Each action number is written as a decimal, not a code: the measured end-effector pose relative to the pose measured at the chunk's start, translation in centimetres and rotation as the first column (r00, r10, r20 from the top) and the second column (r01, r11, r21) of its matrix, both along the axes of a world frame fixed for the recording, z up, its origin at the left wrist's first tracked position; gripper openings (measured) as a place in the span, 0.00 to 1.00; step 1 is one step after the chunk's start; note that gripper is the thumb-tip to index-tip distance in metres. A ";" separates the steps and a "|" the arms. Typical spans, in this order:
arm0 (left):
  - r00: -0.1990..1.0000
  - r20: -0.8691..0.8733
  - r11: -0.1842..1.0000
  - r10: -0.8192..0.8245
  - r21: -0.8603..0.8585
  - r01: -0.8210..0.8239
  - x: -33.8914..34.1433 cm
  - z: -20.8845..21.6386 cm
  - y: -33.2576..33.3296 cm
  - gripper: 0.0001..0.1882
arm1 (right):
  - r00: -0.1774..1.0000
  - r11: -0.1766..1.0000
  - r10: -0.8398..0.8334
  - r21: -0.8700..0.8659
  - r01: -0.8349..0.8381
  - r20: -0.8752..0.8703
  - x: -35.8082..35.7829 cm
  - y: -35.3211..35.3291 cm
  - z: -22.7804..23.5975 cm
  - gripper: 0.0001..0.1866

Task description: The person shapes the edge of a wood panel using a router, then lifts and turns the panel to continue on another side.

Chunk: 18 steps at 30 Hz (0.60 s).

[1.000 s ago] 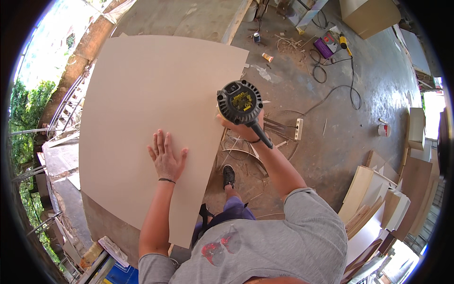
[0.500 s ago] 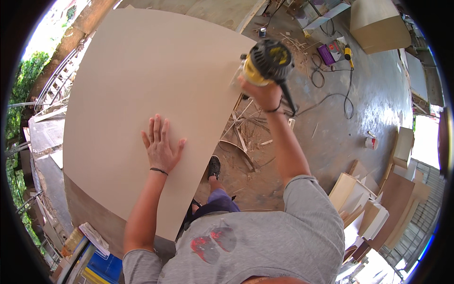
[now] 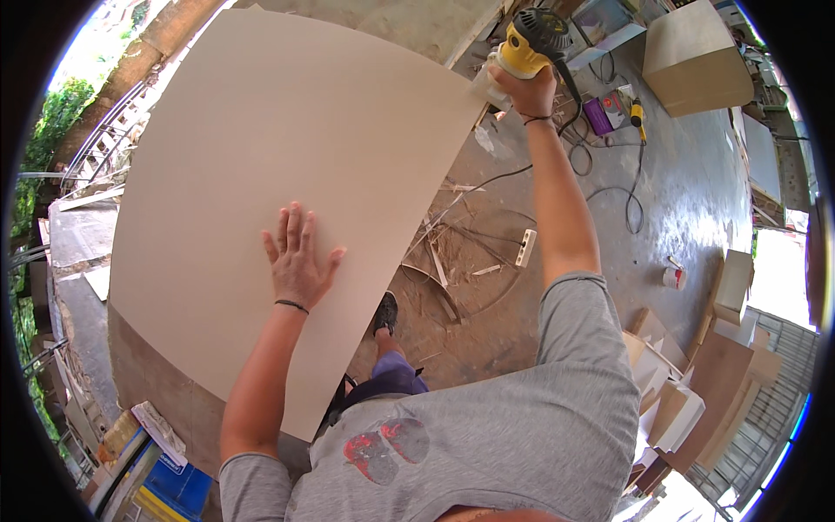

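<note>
A large beige panel lies flat in front of me, its right edge running up to a far right corner. At that corner my right hand is wrapped round a yellow and black router, whose base meets the panel's edge. The router's black cord trails from it down behind my wrist. Flat on the middle of the panel rests my left hand, fingers spread and holding nothing.
Wood strips and shavings litter the floor beside the panel, with a white power strip near them. Further right are a purple box, a yellow corded tool, a large box, a small tub and stacked boards.
My right hand has carried the router further away and to the right, along the panel's edge to its far corner. My left hand stays nearly in place on the panel.
</note>
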State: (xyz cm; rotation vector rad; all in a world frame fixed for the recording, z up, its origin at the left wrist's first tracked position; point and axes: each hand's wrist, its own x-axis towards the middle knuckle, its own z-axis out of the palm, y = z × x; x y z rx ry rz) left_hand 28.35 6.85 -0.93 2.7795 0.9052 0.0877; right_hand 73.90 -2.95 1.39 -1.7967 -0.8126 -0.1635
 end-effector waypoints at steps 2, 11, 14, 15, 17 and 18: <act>1.000 0.003 1.000 -0.001 -0.013 0.001 0.0 -0.1 0.0 0.38 | 0.999 1.000 0.004 0.031 -0.003 -0.037 0.8 0.0 0.0 0.26; 1.000 -0.016 1.000 0.003 0.024 -0.003 0.0 -0.3 0.1 0.38 | 0.996 0.995 0.090 0.032 -0.090 0.013 -3.8 -2.5 -0.6 0.25; 1.000 -0.019 1.000 0.004 0.026 -0.004 0.1 -0.1 0.0 0.38 | 0.992 0.990 0.122 0.060 -0.124 0.033 -5.5 -2.5 -1.2 0.25; 1.000 -0.021 1.000 0.004 0.024 -0.003 0.1 0.0 0.0 0.38 | 0.991 0.991 0.134 0.005 -0.134 0.017 -5.8 -2.5 -1.2 0.25; 1.000 -0.020 1.000 0.001 0.022 -0.001 0.1 0.0 0.0 0.38 | 0.989 0.990 0.135 0.029 -0.137 0.062 -6.7 -2.2 -1.0 0.21; 1.000 -0.021 1.000 0.003 0.027 -0.002 0.1 -0.1 0.0 0.38 | 0.987 0.989 0.135 0.040 -0.139 0.087 -7.1 -2.0 -0.7 0.19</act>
